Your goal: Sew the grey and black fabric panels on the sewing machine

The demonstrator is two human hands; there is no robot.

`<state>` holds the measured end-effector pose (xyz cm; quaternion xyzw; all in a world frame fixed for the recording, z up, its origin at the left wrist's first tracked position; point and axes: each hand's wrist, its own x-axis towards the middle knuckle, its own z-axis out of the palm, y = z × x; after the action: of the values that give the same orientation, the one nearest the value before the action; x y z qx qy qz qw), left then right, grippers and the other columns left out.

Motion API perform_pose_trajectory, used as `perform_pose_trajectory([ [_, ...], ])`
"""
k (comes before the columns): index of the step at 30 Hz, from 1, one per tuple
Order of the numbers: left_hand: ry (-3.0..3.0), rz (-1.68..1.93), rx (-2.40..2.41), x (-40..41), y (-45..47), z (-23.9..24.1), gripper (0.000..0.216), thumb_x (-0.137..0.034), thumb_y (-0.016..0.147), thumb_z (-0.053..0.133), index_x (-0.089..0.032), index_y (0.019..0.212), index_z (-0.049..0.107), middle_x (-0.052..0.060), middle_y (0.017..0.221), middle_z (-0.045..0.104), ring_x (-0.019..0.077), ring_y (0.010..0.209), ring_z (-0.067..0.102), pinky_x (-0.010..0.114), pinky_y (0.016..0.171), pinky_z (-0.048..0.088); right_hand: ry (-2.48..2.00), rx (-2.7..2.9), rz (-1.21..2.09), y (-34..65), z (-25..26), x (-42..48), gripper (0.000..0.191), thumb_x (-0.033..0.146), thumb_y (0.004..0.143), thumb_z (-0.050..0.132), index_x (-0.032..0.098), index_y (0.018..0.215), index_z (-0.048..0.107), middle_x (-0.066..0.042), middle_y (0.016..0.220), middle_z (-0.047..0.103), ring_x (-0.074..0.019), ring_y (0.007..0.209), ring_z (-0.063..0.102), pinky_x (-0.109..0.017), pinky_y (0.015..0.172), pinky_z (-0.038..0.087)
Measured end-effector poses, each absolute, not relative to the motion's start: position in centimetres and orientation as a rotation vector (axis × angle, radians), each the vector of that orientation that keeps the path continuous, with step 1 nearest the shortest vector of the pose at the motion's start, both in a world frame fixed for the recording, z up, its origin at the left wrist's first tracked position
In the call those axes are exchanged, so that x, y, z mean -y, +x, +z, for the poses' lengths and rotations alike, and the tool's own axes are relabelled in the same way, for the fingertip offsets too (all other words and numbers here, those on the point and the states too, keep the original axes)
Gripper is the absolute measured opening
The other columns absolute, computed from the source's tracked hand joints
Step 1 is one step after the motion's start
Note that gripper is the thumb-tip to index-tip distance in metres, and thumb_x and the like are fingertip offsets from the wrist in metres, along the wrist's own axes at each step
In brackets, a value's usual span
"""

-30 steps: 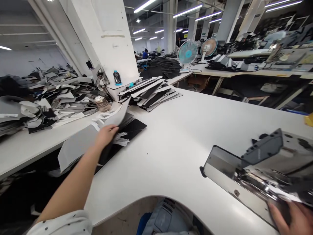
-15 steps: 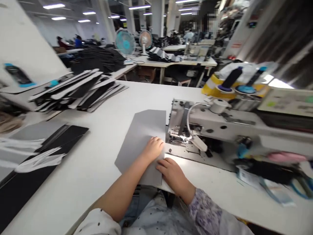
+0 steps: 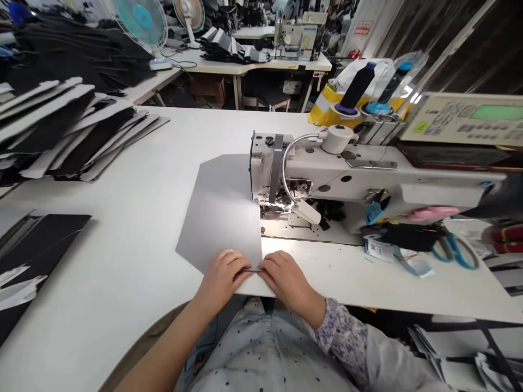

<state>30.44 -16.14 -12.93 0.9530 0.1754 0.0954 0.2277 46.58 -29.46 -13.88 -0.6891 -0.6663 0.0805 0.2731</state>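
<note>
A grey fabric panel [image 3: 223,212] with angled corners lies flat on the white table, its right edge against the sewing machine [image 3: 322,169]. Both hands are at its near edge, by the table's front. With thumb and fingers, my left hand [image 3: 224,277] pinches that edge, which looks folded or lifted into a thin dark line. Close beside it, my right hand [image 3: 288,283] grips the edge's right end between thumb and fingertips. The machine's needle area is farther forward, under a small lamp [image 3: 306,211].
Stacks of black and grey panels [image 3: 73,130] lie at the left, with a black piece [image 3: 49,245] nearer. Blue-handled scissors [image 3: 455,250] and a black cloth [image 3: 408,235] rest at the right. Thread cones [image 3: 357,90] and a control panel [image 3: 466,120] stand behind the machine.
My left hand has come back from the panel's middle to its near edge, next to my right hand. Both now pinch that edge. The head view has tilted down and turned right.
</note>
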Motion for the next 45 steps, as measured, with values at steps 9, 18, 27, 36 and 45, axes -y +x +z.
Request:
perform_pose_trajectory([
  [9, 2.655, 0.183, -0.578, 16.4, 31.5, -11.8, 0.025, -0.034, 0.095, 0.044, -0.023, 0.09, 0.066, 0.002, 0.087, 0.065, 0.0183, 0.089, 0.057, 0.033, 0.079, 0.045, -2.0, 1.638, 0.234, 46.2, -14.3, 28.7, 0.013, 0.021, 0.092, 0.055, 0.018, 0.081, 0.06, -0.003, 0.079, 0.059, -0.0174, 0.075, 0.052, -0.032, 0.073, 0.042],
  [18, 2.862, 0.248, -0.397, 16.8, 30.2, -13.0, 0.034, -0.012, 0.091, 0.04, -0.023, 0.113, 0.063, 0.006, 0.112, 0.066, 0.0219, 0.109, 0.057, 0.041, 0.094, 0.048, -2.054, 1.848, 0.098, 45.8, -14.4, 29.5, 0.007, 0.016, 0.091, 0.055, 0.018, 0.089, 0.062, -0.004, 0.08, 0.058, -0.0183, 0.073, 0.049, -0.032, 0.069, 0.038],
  [27, 2.872, 0.321, -0.352, 11.2, 35.0, -14.4, 0.031, -0.016, 0.092, 0.043, -0.024, 0.112, 0.067, 0.002, 0.111, 0.069, 0.0211, 0.115, 0.057, 0.038, 0.102, 0.046, -2.161, 1.801, -0.036, 49.3, -15.0, 25.7, 0.021, 0.016, 0.094, 0.048, 0.02, 0.102, 0.067, -0.008, 0.09, 0.061, -0.0205, 0.081, 0.051, -0.035, 0.075, 0.041],
  [36, 2.862, 0.309, -0.364, 7.5, 39.1, -13.4, 0.031, -0.015, 0.09, 0.045, -0.026, 0.105, 0.069, 0.0, 0.108, 0.07, 0.0187, 0.108, 0.059, 0.034, 0.095, 0.048, -2.189, 1.673, -0.126, 51.7, -15.2, 22.4, 0.022, 0.02, 0.092, 0.052, 0.017, 0.106, 0.068, -0.008, 0.085, 0.06, -0.0203, 0.08, 0.052, -0.032, 0.074, 0.042],
  [45, 2.82, 0.332, -0.363, 6.1, 40.0, -13.7, 0.029, -0.019, 0.091, 0.044, -0.027, 0.102, 0.07, -0.001, 0.106, 0.071, 0.0173, 0.106, 0.06, 0.033, 0.096, 0.047, -2.21, 1.621, -0.086, 52.3, -15.1, 21.3, 0.026, 0.019, 0.09, 0.052, 0.016, 0.11, 0.068, -0.008, 0.087, 0.063, -0.0202, 0.079, 0.059, -0.032, 0.076, 0.047],
])
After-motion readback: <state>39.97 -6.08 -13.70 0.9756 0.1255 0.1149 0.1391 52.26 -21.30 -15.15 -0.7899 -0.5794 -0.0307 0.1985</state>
